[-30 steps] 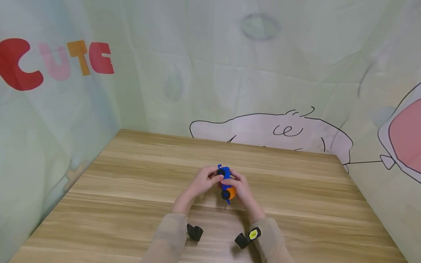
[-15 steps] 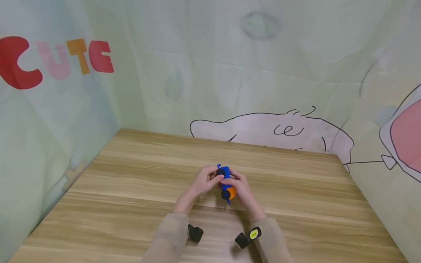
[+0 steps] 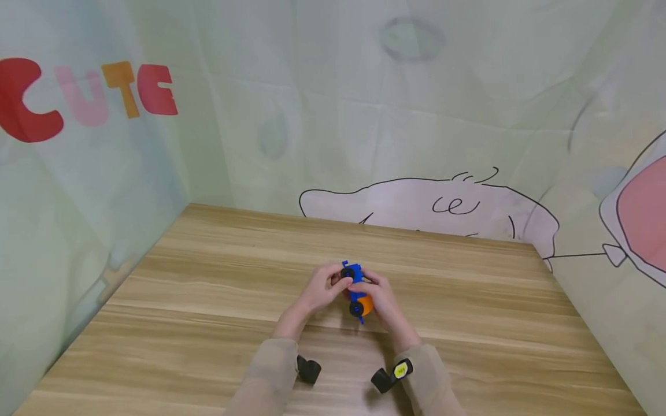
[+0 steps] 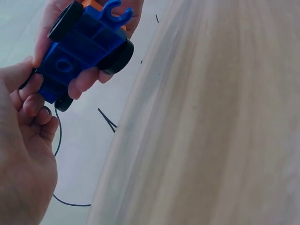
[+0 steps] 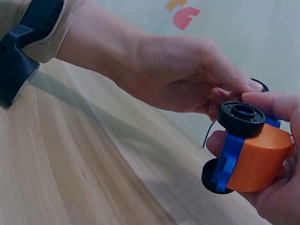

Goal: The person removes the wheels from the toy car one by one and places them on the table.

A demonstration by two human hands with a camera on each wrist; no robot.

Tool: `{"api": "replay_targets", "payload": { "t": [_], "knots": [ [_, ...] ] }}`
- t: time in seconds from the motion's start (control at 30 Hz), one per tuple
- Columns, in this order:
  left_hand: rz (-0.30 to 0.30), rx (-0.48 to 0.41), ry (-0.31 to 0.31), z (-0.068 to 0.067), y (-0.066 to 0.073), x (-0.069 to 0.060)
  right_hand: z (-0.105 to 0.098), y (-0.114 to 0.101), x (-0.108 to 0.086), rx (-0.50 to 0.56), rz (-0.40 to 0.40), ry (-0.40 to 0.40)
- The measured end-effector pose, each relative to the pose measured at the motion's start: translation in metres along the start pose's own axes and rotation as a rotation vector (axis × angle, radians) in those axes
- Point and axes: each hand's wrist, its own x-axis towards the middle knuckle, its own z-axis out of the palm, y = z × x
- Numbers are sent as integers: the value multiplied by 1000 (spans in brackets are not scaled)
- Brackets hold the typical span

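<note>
A small toy car with a blue chassis, an orange body part and black wheels is held above the table between both hands. My left hand pinches a black wheel at the car's far end between thumb and fingers. From the other side, my right hand grips the car's body, its thumb lying near my left thumb. In the left wrist view the chassis underside shows, with a blue hook at one end. A near wheel stands out in the right wrist view; fingers partly hide the far wheels.
A wood-grain table spreads around the hands. Printed cloth walls rise along its back and sides, with coloured letters at left. Black wrist cameras sit on both sleeves.
The toy car's far end and my left fingertips have shifted very slightly left. Both hands keep the same hold, and the arms stay almost in place.
</note>
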Motion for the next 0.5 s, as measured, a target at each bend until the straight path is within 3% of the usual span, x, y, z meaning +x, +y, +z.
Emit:
{"api": "replay_targets", "payload": {
  "t": [0.5],
  "knots": [
    [21, 8, 5, 2, -4, 0, 2, -3, -1, -12, 15, 13]
  ]
}}
